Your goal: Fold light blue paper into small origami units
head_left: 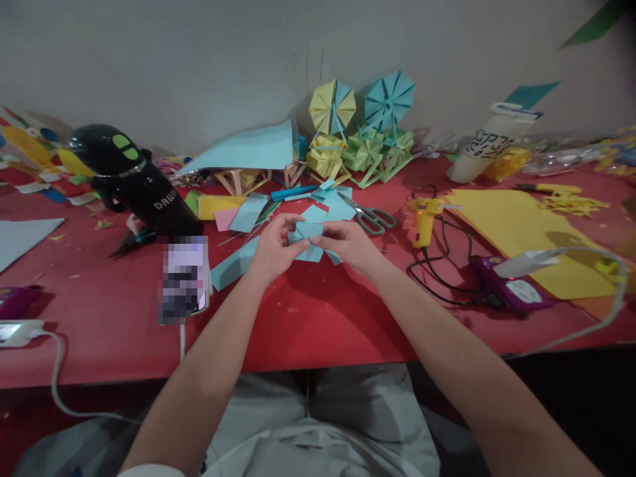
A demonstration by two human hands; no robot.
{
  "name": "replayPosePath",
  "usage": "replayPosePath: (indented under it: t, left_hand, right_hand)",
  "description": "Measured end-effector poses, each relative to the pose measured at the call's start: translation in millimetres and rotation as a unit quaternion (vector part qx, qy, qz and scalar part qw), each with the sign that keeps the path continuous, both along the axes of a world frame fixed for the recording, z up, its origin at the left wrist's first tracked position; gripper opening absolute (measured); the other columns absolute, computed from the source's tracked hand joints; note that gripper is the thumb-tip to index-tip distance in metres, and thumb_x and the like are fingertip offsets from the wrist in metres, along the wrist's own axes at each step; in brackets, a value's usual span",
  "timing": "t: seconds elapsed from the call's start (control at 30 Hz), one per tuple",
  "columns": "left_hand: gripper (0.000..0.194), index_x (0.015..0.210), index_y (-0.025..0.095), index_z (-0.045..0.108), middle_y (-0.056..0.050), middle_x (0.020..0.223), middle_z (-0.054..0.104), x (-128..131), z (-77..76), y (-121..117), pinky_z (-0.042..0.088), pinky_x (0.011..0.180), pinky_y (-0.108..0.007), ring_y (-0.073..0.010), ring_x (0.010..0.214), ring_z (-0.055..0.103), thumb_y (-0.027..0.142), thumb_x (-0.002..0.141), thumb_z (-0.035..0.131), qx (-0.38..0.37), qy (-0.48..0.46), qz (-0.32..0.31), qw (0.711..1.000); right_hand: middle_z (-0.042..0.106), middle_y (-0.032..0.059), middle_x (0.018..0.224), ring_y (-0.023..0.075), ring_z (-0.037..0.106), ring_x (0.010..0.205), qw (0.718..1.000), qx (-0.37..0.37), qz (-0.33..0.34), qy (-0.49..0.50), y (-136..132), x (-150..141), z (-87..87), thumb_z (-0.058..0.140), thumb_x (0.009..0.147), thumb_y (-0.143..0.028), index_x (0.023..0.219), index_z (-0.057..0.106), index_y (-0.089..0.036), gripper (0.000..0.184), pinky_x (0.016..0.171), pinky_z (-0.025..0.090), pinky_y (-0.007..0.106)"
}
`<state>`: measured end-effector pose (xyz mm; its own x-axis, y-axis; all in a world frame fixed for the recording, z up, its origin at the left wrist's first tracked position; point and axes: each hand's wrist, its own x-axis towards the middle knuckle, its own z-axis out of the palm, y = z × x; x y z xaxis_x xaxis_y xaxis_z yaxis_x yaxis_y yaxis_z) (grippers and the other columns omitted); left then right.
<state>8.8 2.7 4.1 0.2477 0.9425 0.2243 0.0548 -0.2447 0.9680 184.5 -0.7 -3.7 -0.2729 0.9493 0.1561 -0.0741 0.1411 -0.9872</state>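
Observation:
Between my two hands is a folded piece of light blue paper (309, 231), held a little above the red table. My left hand (279, 245) pinches its left side between thumb and fingers. On the right side, my right hand (348, 242) grips it the same way, thumb at the front. More light blue paper pieces (340, 207) lie just behind and beneath the hands. A longer blue paper strip (233, 264) rests left of my left hand. Grey-handled scissors (375, 218) lie to the right, behind my right hand.
A yellow glue gun (424, 222) with a black cord stands right, near a purple power strip (511, 285) and yellow sheets (527, 232). At left are a phone (185, 278) and a black bottle (144, 182). Folded paper models (358, 146) line the wall; a white cup (484, 146) leans nearby.

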Motion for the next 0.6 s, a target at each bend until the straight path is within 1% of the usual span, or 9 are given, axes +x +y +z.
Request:
replayPosePath:
  t: [0.13, 0.23, 0.33, 0.47, 0.6]
  left_hand:
    - [0.038, 0.102, 0.018, 0.059, -0.006, 0.093, 0.068, 0.3, -1.5, 0.6, 0.050, 0.075, -0.029, -0.0175, 0.088, 0.064, 0.027, 0.069, 0.076, -0.030, -0.024, 0.012, 0.999]
    - [0.033, 0.099, 0.019, 0.060, -0.004, 0.091, 0.068, 0.1, -3.1, 1.1, 0.049, 0.074, -0.028, -0.0177, 0.090, 0.064, 0.028, 0.071, 0.074, -0.019, -0.011, 0.029, 0.999]
    - [0.029, 0.096, 0.020, 0.062, -0.004, 0.091, 0.067, 0.3, -3.2, 1.3, 0.047, 0.073, -0.028, -0.0178, 0.090, 0.063, 0.028, 0.071, 0.074, -0.010, 0.003, 0.036, 0.999]
    - [0.024, 0.089, 0.019, 0.063, -0.004, 0.090, 0.068, 1.7, -2.6, 1.2, 0.048, 0.077, -0.030, -0.0171, 0.087, 0.063, 0.030, 0.071, 0.073, -0.015, -0.003, 0.042, 0.999]
    - [0.022, 0.085, 0.017, 0.066, -0.005, 0.090, 0.070, 2.3, -3.7, 1.9, 0.048, 0.081, -0.032, -0.0172, 0.087, 0.063, 0.034, 0.072, 0.073, -0.028, -0.007, 0.048, 0.998]
  right_hand:
    - [0.070, 0.0023, 0.078, 0.0142, 0.060, 0.071, 1.000, -0.023, 0.002, 0.014, -1.0, -0.7, 0.2, 0.079, 0.067, -0.040, 0.082, 0.072, -0.017, 0.028, 0.071, 0.049, 0.031]
    - [0.069, 0.0024, 0.079, 0.0137, 0.060, 0.071, 0.999, -0.037, 0.004, 0.020, -1.9, -0.9, 1.0, 0.081, 0.065, -0.040, 0.082, 0.072, -0.017, 0.031, 0.069, 0.048, 0.030]
    - [0.067, 0.0009, 0.074, 0.0121, 0.058, 0.066, 0.999, -0.045, 0.001, 0.025, -2.4, -1.5, 1.5, 0.082, 0.063, -0.041, 0.080, 0.071, -0.017, 0.031, 0.065, 0.047, 0.029]
    - [0.067, 0.0009, 0.075, 0.0120, 0.057, 0.066, 0.999, -0.045, -0.011, 0.018, -1.8, -2.1, 0.4, 0.082, 0.062, -0.044, 0.080, 0.070, -0.018, 0.034, 0.062, 0.047, 0.027]
    - [0.067, 0.0005, 0.076, 0.0118, 0.057, 0.066, 0.999, -0.034, -0.021, 0.017, -1.1, -2.4, -1.9, 0.082, 0.063, -0.043, 0.083, 0.070, -0.018, 0.034, 0.062, 0.047, 0.027]
